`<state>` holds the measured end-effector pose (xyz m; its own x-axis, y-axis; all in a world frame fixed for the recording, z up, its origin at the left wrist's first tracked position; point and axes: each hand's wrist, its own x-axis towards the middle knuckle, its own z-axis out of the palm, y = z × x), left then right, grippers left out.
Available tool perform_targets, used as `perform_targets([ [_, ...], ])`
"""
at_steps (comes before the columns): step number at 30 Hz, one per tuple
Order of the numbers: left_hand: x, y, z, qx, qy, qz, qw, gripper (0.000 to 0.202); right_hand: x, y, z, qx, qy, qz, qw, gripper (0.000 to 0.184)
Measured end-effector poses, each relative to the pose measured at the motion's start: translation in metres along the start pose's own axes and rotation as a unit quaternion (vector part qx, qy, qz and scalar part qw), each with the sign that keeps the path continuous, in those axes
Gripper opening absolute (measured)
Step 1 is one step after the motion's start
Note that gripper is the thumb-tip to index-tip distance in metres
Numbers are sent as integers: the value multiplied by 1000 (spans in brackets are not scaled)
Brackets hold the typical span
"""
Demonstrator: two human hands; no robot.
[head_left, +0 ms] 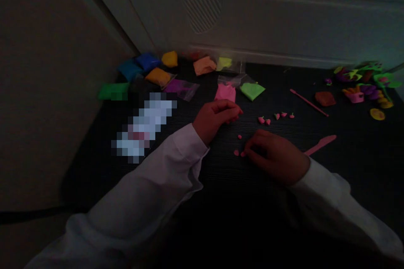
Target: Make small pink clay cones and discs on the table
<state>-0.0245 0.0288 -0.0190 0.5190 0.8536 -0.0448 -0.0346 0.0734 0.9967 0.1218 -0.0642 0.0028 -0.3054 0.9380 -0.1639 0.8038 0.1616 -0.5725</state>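
Note:
My left hand [217,118] hovers over the dark table just in front of a pink clay packet [225,92]. Its fingers are curled closed, and whatever they hold is hidden. Lower and to the right, my right hand [276,156] has thumb and forefinger pinched together at a small pink clay piece [243,154]. Beside that lie another flattened pink piece [236,152] and a little pink ball [240,137]. Beyond my right hand, several tiny pink clay strawberries with green tops [261,120] sit in a loose row.
A pink clay knife [322,144] lies partly behind my right wrist. Farther back are a thin pink tool [309,102], a reddish-brown lump [325,98] and a green packet [252,90]. Colourful clay models [355,94] crowd the right; a blurred pale object [145,128] lies left.

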Motion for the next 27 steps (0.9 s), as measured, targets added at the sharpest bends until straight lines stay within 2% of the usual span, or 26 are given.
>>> perform_targets([
  [6, 0, 1, -1, -3, -6, 7, 1000, 17, 0, 2, 1, -12, 10, 0, 1000, 8],
  [12, -1, 3, 0, 39, -6, 8, 999, 16, 1, 3, -2, -1, 31, -1, 1000, 9],
  [17, -3, 6, -3, 114, -59, 47, 991, 13, 2, 4, -2, 2, 69, 17, 997, 11],
  [23, -1, 5, -12, 214, -154, 59, 963, 15, 5, 6, 3, 0, 121, 31, 992, 15],
  [27, 0, 2, -13, 257, -168, 89, 947, 15, 8, 5, 9, -45, 129, 22, 990, 21],
])
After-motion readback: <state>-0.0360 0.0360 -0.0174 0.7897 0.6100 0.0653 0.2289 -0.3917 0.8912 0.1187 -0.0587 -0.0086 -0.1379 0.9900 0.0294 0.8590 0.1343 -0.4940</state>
